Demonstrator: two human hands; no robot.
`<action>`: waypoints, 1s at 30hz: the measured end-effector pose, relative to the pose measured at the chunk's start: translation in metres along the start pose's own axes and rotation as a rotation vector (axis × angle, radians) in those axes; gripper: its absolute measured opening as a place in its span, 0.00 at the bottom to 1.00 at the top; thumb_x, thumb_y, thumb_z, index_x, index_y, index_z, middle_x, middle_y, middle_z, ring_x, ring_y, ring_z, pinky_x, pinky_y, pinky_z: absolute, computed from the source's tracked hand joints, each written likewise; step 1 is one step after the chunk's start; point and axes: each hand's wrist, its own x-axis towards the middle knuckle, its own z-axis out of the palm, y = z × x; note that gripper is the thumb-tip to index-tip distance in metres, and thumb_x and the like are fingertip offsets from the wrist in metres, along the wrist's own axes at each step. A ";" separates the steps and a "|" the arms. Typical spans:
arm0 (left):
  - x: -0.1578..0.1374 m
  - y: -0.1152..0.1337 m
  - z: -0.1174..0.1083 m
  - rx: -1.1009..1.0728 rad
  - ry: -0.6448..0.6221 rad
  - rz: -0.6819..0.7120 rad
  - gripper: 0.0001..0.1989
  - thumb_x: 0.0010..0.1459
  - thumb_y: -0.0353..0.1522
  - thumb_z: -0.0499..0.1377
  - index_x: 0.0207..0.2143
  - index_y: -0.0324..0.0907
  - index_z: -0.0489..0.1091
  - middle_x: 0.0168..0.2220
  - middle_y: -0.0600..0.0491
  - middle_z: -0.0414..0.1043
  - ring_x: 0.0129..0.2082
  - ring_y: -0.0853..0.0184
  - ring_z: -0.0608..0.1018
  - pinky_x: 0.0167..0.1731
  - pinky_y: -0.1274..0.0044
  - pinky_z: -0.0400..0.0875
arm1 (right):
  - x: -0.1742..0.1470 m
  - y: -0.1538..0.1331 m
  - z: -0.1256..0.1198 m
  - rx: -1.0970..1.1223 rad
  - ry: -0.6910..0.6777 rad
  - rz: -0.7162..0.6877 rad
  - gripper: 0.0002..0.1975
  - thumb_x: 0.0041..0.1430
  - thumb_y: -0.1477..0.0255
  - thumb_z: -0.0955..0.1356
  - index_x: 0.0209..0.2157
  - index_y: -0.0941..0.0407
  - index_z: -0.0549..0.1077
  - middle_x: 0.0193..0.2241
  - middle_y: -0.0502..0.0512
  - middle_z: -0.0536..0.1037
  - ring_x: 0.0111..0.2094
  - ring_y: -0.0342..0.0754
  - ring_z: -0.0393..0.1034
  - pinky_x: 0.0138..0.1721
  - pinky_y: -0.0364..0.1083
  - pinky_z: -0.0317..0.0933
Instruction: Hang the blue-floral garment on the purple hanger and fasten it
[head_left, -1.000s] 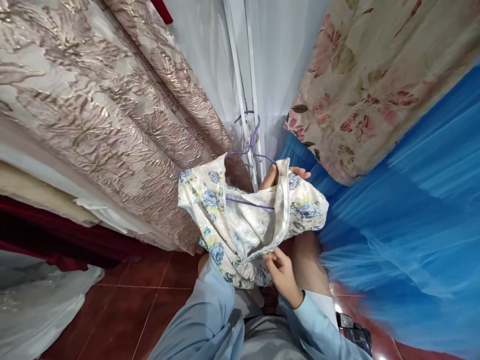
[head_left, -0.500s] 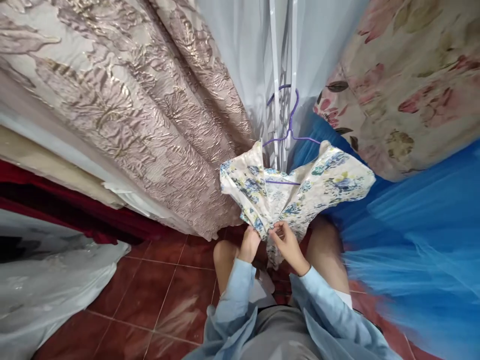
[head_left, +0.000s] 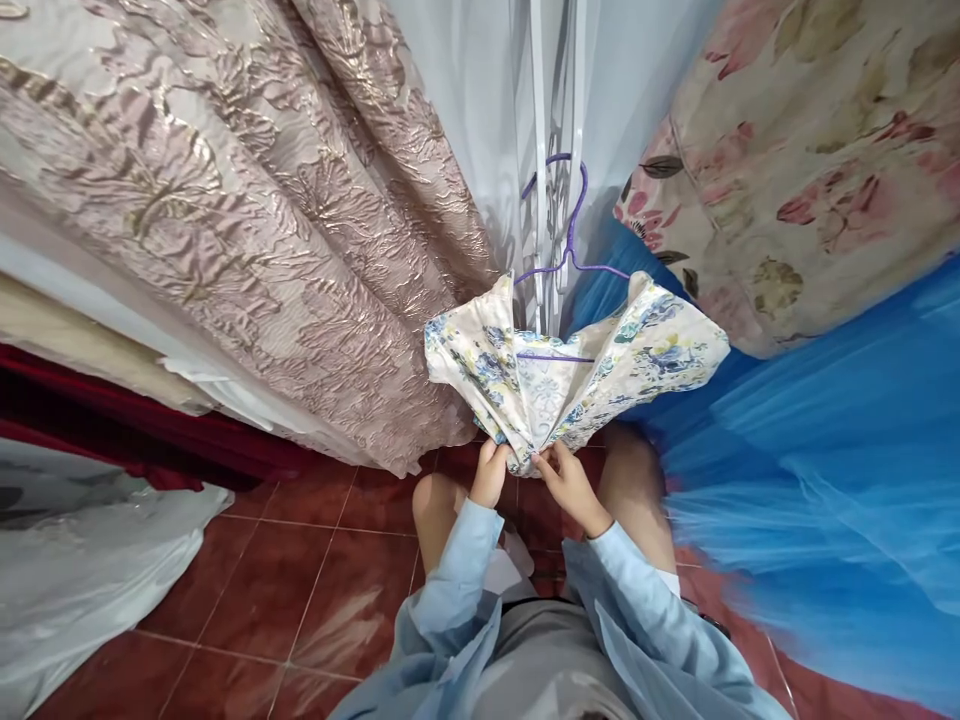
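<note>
The left hand [head_left: 491,472] and the right hand [head_left: 568,482] sit close together, each with fingers closed in a pinch on the bottom edge of the floral garment [head_left: 570,370], which drapes over the purple hanger [head_left: 568,262]. The hanger's hook catches on the white grille [head_left: 555,150] between the pale curtains, and the garment's two shoulders spread out to either side of it.

The risk lies in the pull. Both hands draw the hem down and toward the body, so too firm a tug could probably tip the thin wire hook off the grille, or slide a shoulder off the hanger's arm, and the garment would drop to the red tiled floor [head_left: 300,590]. The blue tulle [head_left: 810,480] presses in at the right and the brocade fabric [head_left: 247,230] at the left; either could snag the cloth.
</note>
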 end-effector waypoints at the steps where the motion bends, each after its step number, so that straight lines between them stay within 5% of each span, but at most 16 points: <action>1: -0.001 0.000 0.000 0.001 0.001 0.000 0.13 0.51 0.34 0.61 0.39 0.39 0.74 0.42 0.49 0.80 0.47 0.62 0.79 0.49 0.72 0.72 | -0.001 0.000 0.000 -0.011 -0.014 -0.012 0.15 0.65 0.58 0.66 0.31 0.53 0.64 0.27 0.52 0.75 0.28 0.50 0.70 0.33 0.46 0.61; 6: 0.002 0.004 -0.013 0.109 0.047 0.129 0.10 0.53 0.33 0.59 0.39 0.40 0.71 0.37 0.49 0.77 0.43 0.63 0.79 0.45 0.72 0.74 | -0.009 0.001 0.000 -0.011 -0.025 -0.002 0.16 0.66 0.59 0.66 0.29 0.55 0.68 0.25 0.53 0.76 0.28 0.48 0.70 0.33 0.45 0.60; 11: -0.001 0.000 -0.033 0.322 0.529 0.636 0.13 0.57 0.30 0.56 0.46 0.41 0.66 0.46 0.46 0.72 0.45 0.64 0.76 0.44 0.73 0.72 | -0.020 0.015 -0.002 0.084 0.002 0.087 0.17 0.64 0.59 0.67 0.26 0.54 0.64 0.22 0.49 0.70 0.25 0.45 0.65 0.30 0.44 0.58; 12: -0.005 -0.006 -0.035 0.411 0.547 0.709 0.12 0.58 0.29 0.57 0.45 0.42 0.66 0.45 0.46 0.71 0.44 0.64 0.75 0.45 0.73 0.71 | -0.023 0.019 -0.002 0.100 0.003 0.108 0.18 0.63 0.58 0.67 0.25 0.54 0.64 0.22 0.49 0.70 0.24 0.45 0.64 0.29 0.44 0.58; 13: -0.011 -0.014 -0.035 0.518 0.479 0.750 0.10 0.58 0.28 0.57 0.43 0.42 0.67 0.43 0.47 0.71 0.43 0.64 0.75 0.45 0.73 0.71 | -0.025 0.021 -0.002 0.110 0.002 0.125 0.18 0.63 0.58 0.67 0.25 0.54 0.65 0.21 0.48 0.69 0.24 0.45 0.64 0.29 0.44 0.58; 16: -0.030 -0.047 -0.025 0.785 -0.008 0.703 0.10 0.56 0.27 0.59 0.41 0.42 0.71 0.40 0.48 0.73 0.43 0.62 0.76 0.46 0.71 0.72 | -0.031 0.023 0.000 0.140 -0.020 0.159 0.17 0.61 0.58 0.67 0.25 0.54 0.66 0.20 0.49 0.70 0.23 0.45 0.64 0.28 0.44 0.58; 18: -0.037 -0.068 -0.015 0.827 -0.164 0.626 0.13 0.54 0.26 0.59 0.43 0.41 0.71 0.41 0.46 0.75 0.43 0.60 0.77 0.45 0.70 0.73 | -0.034 0.019 0.000 0.161 -0.035 0.170 0.16 0.60 0.58 0.68 0.25 0.55 0.68 0.21 0.50 0.72 0.24 0.46 0.66 0.28 0.44 0.59; 23: -0.039 -0.087 0.007 0.807 -0.072 0.547 0.05 0.58 0.28 0.55 0.30 0.41 0.70 0.32 0.48 0.74 0.36 0.61 0.76 0.38 0.71 0.71 | -0.039 0.001 -0.006 0.237 -0.056 0.232 0.19 0.60 0.57 0.68 0.23 0.56 0.69 0.18 0.51 0.73 0.19 0.44 0.65 0.24 0.43 0.59; 30: -0.039 -0.082 0.026 0.758 -0.181 0.459 0.04 0.53 0.28 0.59 0.26 0.42 0.69 0.28 0.50 0.72 0.31 0.62 0.74 0.39 0.70 0.69 | 0.000 -0.063 -0.026 0.301 0.208 0.181 0.21 0.58 0.56 0.70 0.20 0.55 0.69 0.16 0.53 0.75 0.16 0.43 0.62 0.19 0.43 0.58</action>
